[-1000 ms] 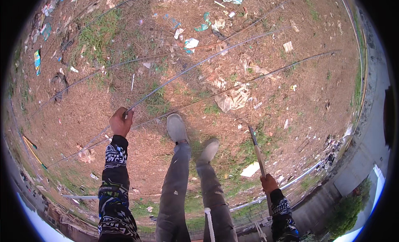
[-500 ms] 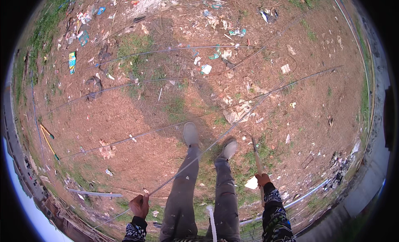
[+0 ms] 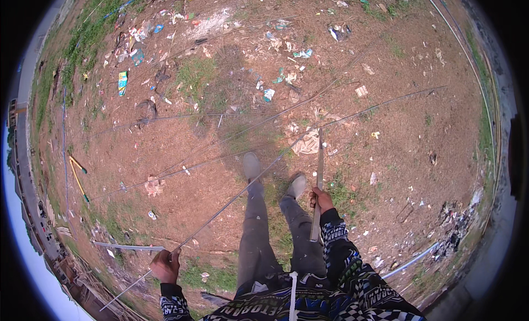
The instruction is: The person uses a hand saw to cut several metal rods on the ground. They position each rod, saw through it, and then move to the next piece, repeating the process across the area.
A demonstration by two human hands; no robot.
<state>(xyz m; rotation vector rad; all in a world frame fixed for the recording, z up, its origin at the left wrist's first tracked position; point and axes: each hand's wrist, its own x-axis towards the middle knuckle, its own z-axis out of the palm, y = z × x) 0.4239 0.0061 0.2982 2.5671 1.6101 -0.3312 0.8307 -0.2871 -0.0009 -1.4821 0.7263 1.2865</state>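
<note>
My left hand (image 3: 165,266) is closed round a long thin metal rod (image 3: 220,210) at the lower left. The rod slants up to the right, passing in front of my left leg. In my closed right hand (image 3: 321,199) is a flat wooden stick (image 3: 320,166) with a narrow dark tip, held nearly upright in the picture to the right of my shoes. Its tip overlaps the rod's far stretch in the picture; whether they touch I cannot tell. More thin rods (image 3: 380,106) lie across the ground beyond my feet.
Yellow-and-green long-handled cutters (image 3: 77,176) lie on the ground at the left. A pale flat strip (image 3: 127,247) is near my left hand. A crumpled beige sheet (image 3: 306,143) and scattered litter cover the dirt ahead. Dark rubbish (image 3: 454,227) is heaped at the right.
My right hand has moved up and left, bringing the stick's tip to the rod's line. My left hand has shifted slightly left, still holding the rod. My torso has come into view.
</note>
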